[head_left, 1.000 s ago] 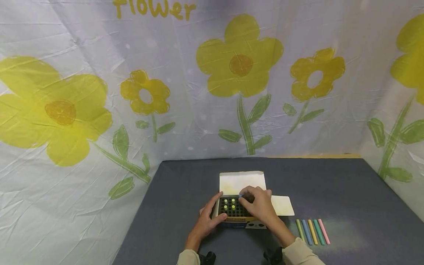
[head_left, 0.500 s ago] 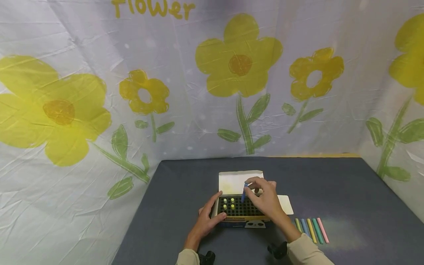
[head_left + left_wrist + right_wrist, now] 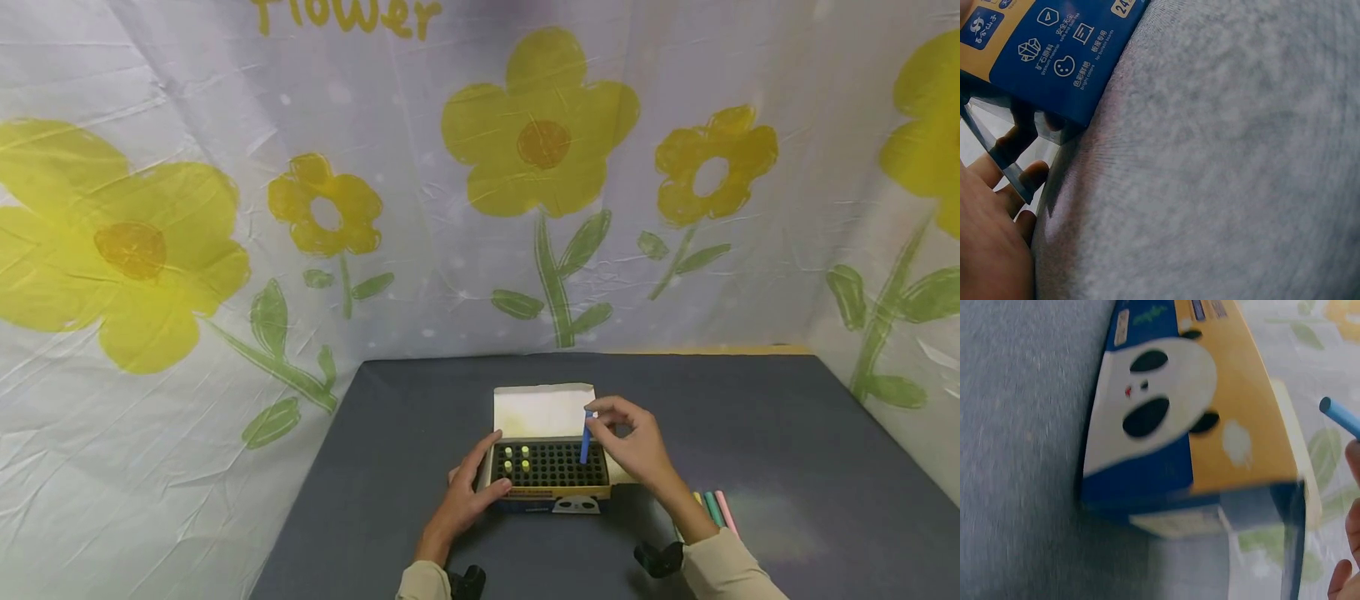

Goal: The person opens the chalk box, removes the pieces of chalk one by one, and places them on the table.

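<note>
An open chalk box with a black holed insert stands on the grey table; its blue and yellow side with a panda face fills the right wrist view. Several yellow-green chalks stand in the holes at its left. My left hand holds the box's left end, thumb on the front wall. My right hand pinches a blue chalk upright above the insert's right part; its tip shows in the right wrist view.
Coloured chalks lie in a row on the table right of the box, partly hidden by my right forearm. The box's white lid flap stands open behind it. A flower-printed cloth walls the table on three sides.
My right hand has lifted the blue chalk out of the box and carried it rightward. The left hand stays on the box.
</note>
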`<state>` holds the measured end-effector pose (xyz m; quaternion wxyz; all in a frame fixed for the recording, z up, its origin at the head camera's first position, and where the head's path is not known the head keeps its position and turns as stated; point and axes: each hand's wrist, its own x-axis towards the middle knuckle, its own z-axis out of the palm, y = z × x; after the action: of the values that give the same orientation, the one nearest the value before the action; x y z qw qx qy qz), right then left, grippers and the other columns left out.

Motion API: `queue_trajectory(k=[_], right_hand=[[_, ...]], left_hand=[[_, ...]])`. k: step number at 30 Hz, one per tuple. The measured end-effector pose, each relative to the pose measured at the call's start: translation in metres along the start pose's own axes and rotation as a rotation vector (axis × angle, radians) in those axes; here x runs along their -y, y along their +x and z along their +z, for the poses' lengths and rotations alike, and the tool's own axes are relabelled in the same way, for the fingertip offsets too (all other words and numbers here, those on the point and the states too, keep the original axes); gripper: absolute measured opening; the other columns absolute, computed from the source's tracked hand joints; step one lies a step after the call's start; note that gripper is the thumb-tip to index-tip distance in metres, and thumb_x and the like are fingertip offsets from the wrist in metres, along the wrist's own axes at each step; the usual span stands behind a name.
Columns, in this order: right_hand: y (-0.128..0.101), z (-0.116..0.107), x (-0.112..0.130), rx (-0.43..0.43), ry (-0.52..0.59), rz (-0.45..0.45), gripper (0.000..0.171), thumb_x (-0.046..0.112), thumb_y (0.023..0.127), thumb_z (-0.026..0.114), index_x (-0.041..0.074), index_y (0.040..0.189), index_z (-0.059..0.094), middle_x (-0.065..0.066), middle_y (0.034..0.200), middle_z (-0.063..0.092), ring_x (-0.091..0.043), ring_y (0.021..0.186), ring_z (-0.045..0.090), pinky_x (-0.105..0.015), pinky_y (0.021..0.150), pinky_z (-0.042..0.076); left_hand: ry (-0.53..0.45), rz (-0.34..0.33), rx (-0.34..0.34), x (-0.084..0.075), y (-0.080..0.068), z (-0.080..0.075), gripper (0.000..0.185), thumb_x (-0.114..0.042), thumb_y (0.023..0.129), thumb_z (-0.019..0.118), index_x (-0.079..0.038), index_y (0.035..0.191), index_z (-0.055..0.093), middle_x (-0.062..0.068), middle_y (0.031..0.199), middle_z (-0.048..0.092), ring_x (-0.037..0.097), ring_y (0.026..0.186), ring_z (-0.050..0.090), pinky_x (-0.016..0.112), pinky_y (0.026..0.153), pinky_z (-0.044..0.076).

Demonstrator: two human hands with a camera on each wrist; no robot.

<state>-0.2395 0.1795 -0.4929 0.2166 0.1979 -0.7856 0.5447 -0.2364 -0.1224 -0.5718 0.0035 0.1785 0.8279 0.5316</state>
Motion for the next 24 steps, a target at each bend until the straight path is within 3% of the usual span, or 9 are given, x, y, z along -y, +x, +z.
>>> queue_trajectory(k=[6,12,21,24], right_hand=[[-0.007,-0.025,-0.007,0.020,-0.019,0.053,0.019,0.001,0.093,0.071,0.006,0.112,0.073,-0.007,0.078,0.075,-0.009,0.075,0.063,-0.028,0.076,0.048],[-0.017,-0.050,-0.012,0.030,-0.077,0.124,0.017,0.009,0.097,0.069,0.012,0.114,0.073,-0.001,0.081,0.076,-0.009,0.080,0.066,-0.029,0.086,0.048],[-0.036,-0.082,-0.024,0.027,-0.170,0.221,0.020,0.015,0.100,0.065,0.007,0.117,0.071,0.001,0.084,0.076,-0.001,0.092,0.062,-0.030,0.091,0.045],[-0.044,-0.095,-0.027,0.038,-0.169,0.255,0.023,0.016,0.101,0.065,0.002,0.119,0.069,0.001,0.085,0.076,0.001,0.094,0.061,-0.039,0.094,0.045]], left_hand=[[-0.001,-0.006,-0.002,0.000,0.000,0.000,0.073,-0.034,0.092,0.070,-0.043,0.156,0.036,-0.002,0.164,0.038,0.035,0.149,0.038,0.064,0.109,0.015],[-0.009,-0.015,0.002,0.000,0.000,0.000,0.073,-0.034,0.092,0.071,-0.043,0.156,0.036,-0.002,0.165,0.037,0.036,0.151,0.035,0.066,0.111,0.013],[-0.001,-0.003,0.009,-0.001,-0.001,-0.001,0.075,-0.036,0.091,0.071,-0.040,0.157,0.036,0.000,0.165,0.036,0.036,0.149,0.037,0.065,0.110,0.014],[-0.004,-0.010,0.005,-0.001,-0.001,-0.001,0.075,-0.035,0.091,0.071,-0.040,0.157,0.037,0.000,0.165,0.037,0.036,0.149,0.038,0.065,0.109,0.015]])
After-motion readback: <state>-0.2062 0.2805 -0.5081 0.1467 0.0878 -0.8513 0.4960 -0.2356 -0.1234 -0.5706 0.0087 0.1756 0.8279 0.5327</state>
